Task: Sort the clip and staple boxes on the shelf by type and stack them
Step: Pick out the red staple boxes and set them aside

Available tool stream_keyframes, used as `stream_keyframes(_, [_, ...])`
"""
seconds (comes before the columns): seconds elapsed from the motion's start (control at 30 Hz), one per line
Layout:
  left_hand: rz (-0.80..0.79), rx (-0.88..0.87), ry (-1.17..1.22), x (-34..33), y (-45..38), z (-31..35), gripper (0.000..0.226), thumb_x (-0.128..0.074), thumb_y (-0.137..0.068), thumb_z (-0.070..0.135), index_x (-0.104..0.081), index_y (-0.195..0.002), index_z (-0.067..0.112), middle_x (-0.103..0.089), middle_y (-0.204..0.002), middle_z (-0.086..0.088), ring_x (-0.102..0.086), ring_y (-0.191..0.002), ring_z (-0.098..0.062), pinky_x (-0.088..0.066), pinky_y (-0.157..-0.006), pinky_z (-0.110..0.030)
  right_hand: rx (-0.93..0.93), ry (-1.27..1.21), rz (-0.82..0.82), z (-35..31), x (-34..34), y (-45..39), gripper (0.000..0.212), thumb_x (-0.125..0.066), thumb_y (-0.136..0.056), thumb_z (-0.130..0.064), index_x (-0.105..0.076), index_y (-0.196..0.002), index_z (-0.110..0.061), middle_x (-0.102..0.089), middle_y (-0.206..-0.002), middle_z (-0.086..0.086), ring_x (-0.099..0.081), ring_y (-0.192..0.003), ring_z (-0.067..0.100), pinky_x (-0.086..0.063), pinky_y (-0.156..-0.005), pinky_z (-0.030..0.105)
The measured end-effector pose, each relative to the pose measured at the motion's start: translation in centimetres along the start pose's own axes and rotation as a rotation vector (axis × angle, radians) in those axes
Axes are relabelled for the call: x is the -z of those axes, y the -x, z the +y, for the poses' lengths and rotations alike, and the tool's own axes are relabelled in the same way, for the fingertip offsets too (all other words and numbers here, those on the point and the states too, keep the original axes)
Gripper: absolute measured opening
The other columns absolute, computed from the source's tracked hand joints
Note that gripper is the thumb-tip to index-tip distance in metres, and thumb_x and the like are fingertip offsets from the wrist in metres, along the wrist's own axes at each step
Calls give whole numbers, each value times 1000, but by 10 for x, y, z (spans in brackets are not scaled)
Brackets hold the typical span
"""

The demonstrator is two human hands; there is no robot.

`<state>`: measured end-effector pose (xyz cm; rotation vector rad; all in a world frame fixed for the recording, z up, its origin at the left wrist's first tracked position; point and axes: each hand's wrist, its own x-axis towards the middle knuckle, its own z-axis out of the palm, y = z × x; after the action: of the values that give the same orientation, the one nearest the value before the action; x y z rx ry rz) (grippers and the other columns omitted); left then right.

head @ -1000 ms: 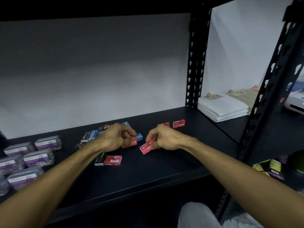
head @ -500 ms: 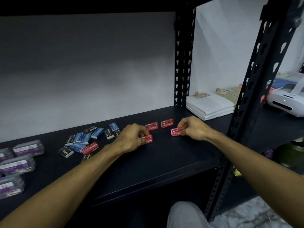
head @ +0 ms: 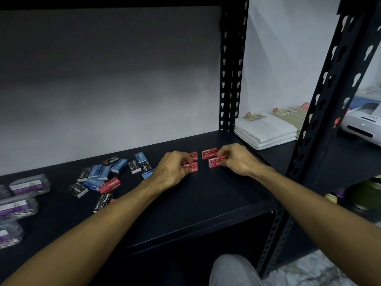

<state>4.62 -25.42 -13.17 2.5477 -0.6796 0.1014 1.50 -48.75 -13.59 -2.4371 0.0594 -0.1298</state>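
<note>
On the black shelf [head: 206, 199], my left hand [head: 173, 170] grips a red staple box [head: 192, 168] resting on the shelf just in front of another red box [head: 193, 155]. My right hand [head: 237, 159] holds a red staple box [head: 215, 162] set down right in front of a fourth red box [head: 209, 153]. A loose pile of blue, black and red staple boxes [head: 103, 176] lies to the left. Clear plastic clip boxes with purple labels [head: 28, 184] sit at the far left.
A black perforated upright [head: 231, 79] stands at the back right and another [head: 321, 120] in front. Folded white cloths [head: 266, 131] and a white device [head: 362, 122] lie on the neighbouring shelf. A grey wall closes the back.
Both hands carried their red boxes rightward from the pile and lowered them onto the shelf beside the two red boxes at the back. The camera turned right.
</note>
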Motion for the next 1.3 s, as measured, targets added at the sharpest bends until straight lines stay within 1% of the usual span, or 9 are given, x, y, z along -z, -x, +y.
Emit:
stream_keyframes(0.17, [23, 1, 2, -3, -3, 2, 30, -74, -85, 20, -69, -114, 21, -68, -105, 4, -64, -95, -13, -49, -85, -25, 13, -5, 22, 0, -3, -4, 21, -72, -85, -12, -66, -88, -32, -67, -86, -13, -62, -77, 0, -44, -67, 14])
stream_keyframes(0.3, [23, 2, 11, -4, -3, 2, 30, -73, -85, 20, -68, -114, 21, -68, -105, 4, -64, -96, -14, -51, -86, -28, 5, -10, 11, 1, -4, -5, 21, -73, -85, -14, -67, -93, -32, -67, -89, -12, -62, -79, -1, -43, -68, 14])
stream_keyframes(0.43, [19, -19, 17, 2, 4, 3, 32, -73, -85, 26, -65, -116, 24, -59, -94, 11, -62, -91, -12, -46, -77, -24, 13, -22, 12, 1, -4, -4, 32, -76, -81, -15, -64, -105, -31, -66, -94, -15, -62, -80, -3, -43, -67, 11])
stream_keyframes(0.57, [67, -42, -10, 15, 15, 0, 40, -71, -84, 42, -61, -120, 27, -56, -102, 7, -56, -92, -11, -47, -79, -28, 58, 113, 70, -3, 0, -1, 43, -78, -78, -28, -61, -117, -26, -53, -109, -5, -58, -95, 11, -45, -85, 24])
stream_keyframes(0.7, [91, -38, -15, 33, 28, -9, 40, -67, -86, 45, -60, -121, 27, -56, -101, 6, -57, -94, -13, -50, -80, -31, 80, 159, 140, -16, 2, 3, 49, -74, -81, -36, -57, -126, -22, -46, -117, 0, -54, -92, 15, -48, -85, 33])
stream_keyframes(0.87, [91, 24, -11, 61, 48, -36, 32, -66, -88, 39, -64, -117, 25, -62, -94, 7, -61, -88, -12, -48, -76, -27, 163, 144, 206, -47, -7, 7, 41, -72, -84, -32, -60, -122, -21, -47, -122, 2, -54, -93, 14, -50, -86, 37])
stream_keyframes(1.03, [144, 125, -21, 91, 76, -75, 15, -69, -87, 34, -68, -100, 25, -66, -82, 7, -63, -76, -10, -45, -65, -24, 259, 151, 113, -89, -31, 3, 33, -68, -88, -32, -62, -118, -23, -47, -119, -3, -52, -98, 13, -48, -86, 32])
stream_keyframes(1.13, [176, 187, -37, 109, 92, -100, 15, -69, -88, 33, -69, -102, 26, -64, -81, 10, -60, -72, -4, -42, -59, -21, 316, 145, 63, -111, -52, 1, 29, -68, -88, -32, -63, -114, -23, -49, -114, -4, -50, -98, 12, -42, -83, 27])
stream_keyframes(1.3, [142, 273, -57, 129, 109, -135, 10, -71, -87, 30, -70, -97, 27, -70, -97, 5, -63, -85, -10, -50, -73, -26, 384, 121, -43, -150, -93, 4, 23, -69, -86, -31, -65, -108, -25, -54, -105, -5, -55, -91, 12, -44, -81, 28])
